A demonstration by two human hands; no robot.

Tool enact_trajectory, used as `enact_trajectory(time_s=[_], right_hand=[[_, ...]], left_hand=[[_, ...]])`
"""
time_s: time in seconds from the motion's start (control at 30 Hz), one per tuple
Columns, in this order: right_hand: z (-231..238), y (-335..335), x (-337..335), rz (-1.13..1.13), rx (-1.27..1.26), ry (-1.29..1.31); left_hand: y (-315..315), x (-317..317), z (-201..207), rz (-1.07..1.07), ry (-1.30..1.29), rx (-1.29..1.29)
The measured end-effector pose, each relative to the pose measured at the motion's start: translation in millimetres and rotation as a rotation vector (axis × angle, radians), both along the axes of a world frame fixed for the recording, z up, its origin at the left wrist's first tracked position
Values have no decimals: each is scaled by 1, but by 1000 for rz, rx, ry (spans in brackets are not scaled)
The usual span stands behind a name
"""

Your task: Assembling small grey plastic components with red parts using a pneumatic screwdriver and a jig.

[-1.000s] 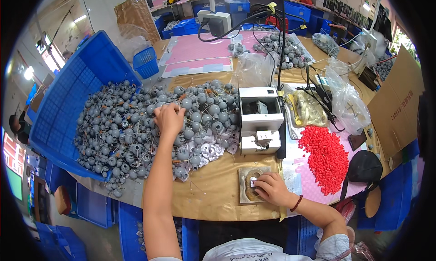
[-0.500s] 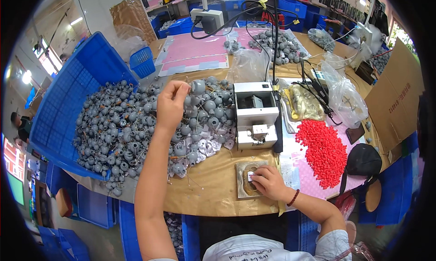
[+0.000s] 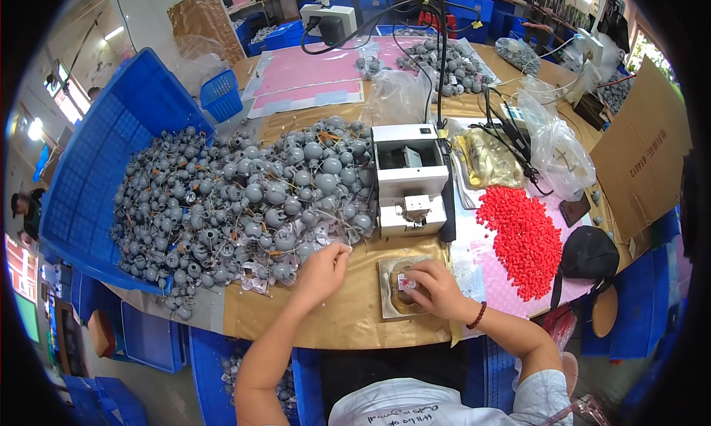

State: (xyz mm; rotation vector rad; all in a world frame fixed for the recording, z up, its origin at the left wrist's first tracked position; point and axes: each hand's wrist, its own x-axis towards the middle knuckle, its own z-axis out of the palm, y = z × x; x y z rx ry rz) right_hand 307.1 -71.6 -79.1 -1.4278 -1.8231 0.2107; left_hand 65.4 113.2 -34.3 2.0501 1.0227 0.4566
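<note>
My right hand (image 3: 442, 291) is over a square metal block (image 3: 386, 307) with a round hollow, near the table's front edge. Its thumb and fingers pinch a small white-and-red tag (image 3: 405, 282) above the hollow. What lies under those fingers is partly hidden. To the left, my left hand (image 3: 323, 274) is closed in a pinch over the gold-brown table covering. A tiny pale bit shows at its fingertips, too small to name. Just beyond it spreads a large heap of grey round balls (image 3: 275, 193) with thin wires, with printed paper pieces (image 3: 255, 278) among them.
A white boxy machine (image 3: 409, 175) stands behind the metal block. Red small parts (image 3: 522, 241) are heaped on the right, near a black cap-like item (image 3: 590, 253). A tipped blue crate (image 3: 96, 148) borders the heap at left. Cables (image 3: 442, 63) hang over the table's middle.
My left hand has come down from the far part of the heap toward the table front. My right hand stays at the metal block. The whole view has shifted slightly.
</note>
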Motion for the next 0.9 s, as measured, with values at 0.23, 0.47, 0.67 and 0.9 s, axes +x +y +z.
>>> enact_trajectory(time_s=[0.23,0.47,0.67,0.9], right_hand=[[33,49,-41,81,-447,638],[-6,84,-59,139,-737,817],[-10,81,-69,227,-796,905],[6,86,-99,163,-380,987]], left_hand=[[-62,4,-10,9,-235,-110],[-44,-10,-16,88,-54,510],[6,-9,-23,-72,87,779],[28,0,60,90,-238,378]])
